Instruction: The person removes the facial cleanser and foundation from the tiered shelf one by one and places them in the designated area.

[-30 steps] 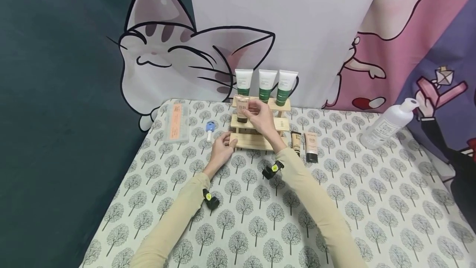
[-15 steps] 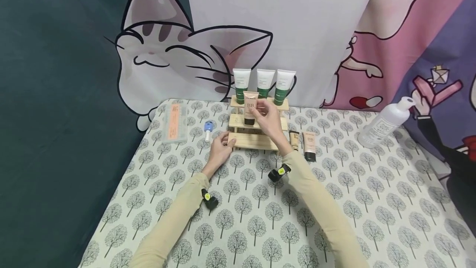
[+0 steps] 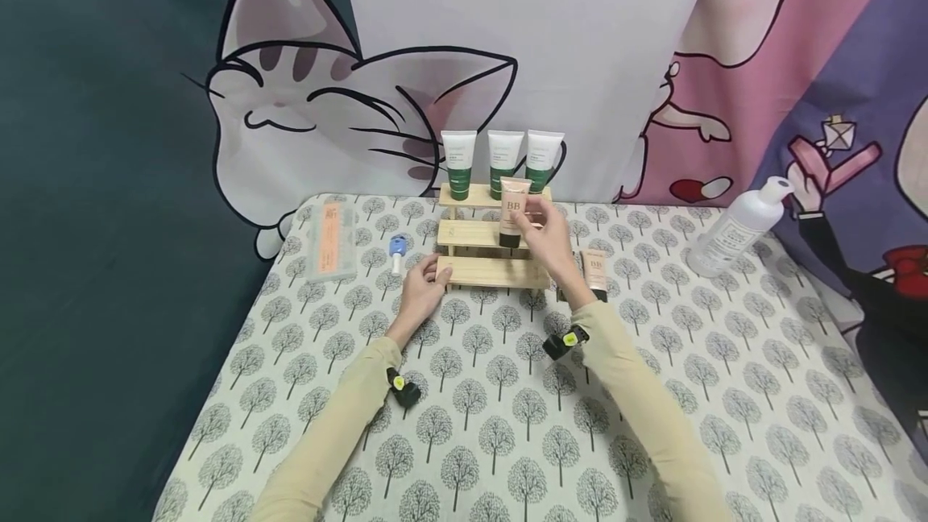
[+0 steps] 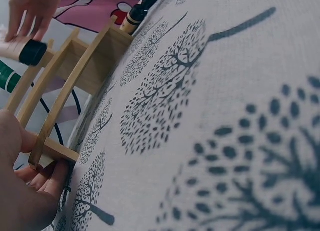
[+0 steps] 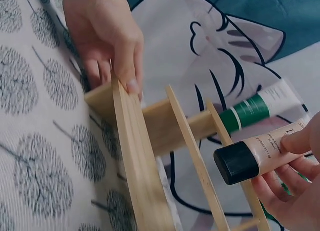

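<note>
A three-step wooden display rack (image 3: 493, 271) stands at the back of the table. My left hand (image 3: 423, 292) grips the left end of its lowest step, thumb on top and fingers beneath in the left wrist view. In my right hand (image 3: 553, 242), a pinkish BB cream tube (image 3: 513, 204) is pinched between thumb and fingers. It is upright with its black cap (image 5: 236, 162) down, in front of the middle step toward the right half. Several fingers show behind the tube in the right wrist view. Along the top step stand three white-and-green tubes (image 3: 458, 163).
Right of the rack lies another BB cream tube (image 3: 594, 266); a smaller gold tube (image 4: 131, 22) beside it is mostly hidden by my right wrist in the head view. A white pump bottle (image 3: 735, 228) stands farther right. At left are a clear case (image 3: 331, 242) and a small blue-and-white item (image 3: 397, 252).
My right hand has carried the BB cream tube rightward, from the left end of the middle step to right of its centre. The left hand keeps its grip on the rack.
</note>
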### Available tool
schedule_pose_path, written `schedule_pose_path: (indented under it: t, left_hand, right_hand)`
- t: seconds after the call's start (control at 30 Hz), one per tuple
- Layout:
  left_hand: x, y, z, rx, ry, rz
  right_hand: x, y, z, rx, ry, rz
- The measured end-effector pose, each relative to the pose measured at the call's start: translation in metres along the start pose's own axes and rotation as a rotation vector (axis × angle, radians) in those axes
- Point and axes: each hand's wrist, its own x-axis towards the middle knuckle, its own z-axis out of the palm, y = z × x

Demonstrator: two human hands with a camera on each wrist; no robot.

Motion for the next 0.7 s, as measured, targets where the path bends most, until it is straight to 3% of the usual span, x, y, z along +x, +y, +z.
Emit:
schedule_pose_path:
  t: [0.17, 0.47, 0.7]
  left_hand:
    - [0.0, 0.001, -0.001, -0.008, -0.005, -0.001]
    - [0.001, 0.0, -0.001, -0.019, 0.008, 0.009]
    - [0.0, 0.0, -0.001, -0.011, 0.003, 0.021]
  right_hand:
    - [-0.003, 0.009, -0.019, 0.003, 0.04, 0.045]
    - [-0.009, 0.032, -0.058, -0.029, 0.11, 0.035]
    - [-0.018, 0.043, -0.087, -0.063, 0.138, 0.098]
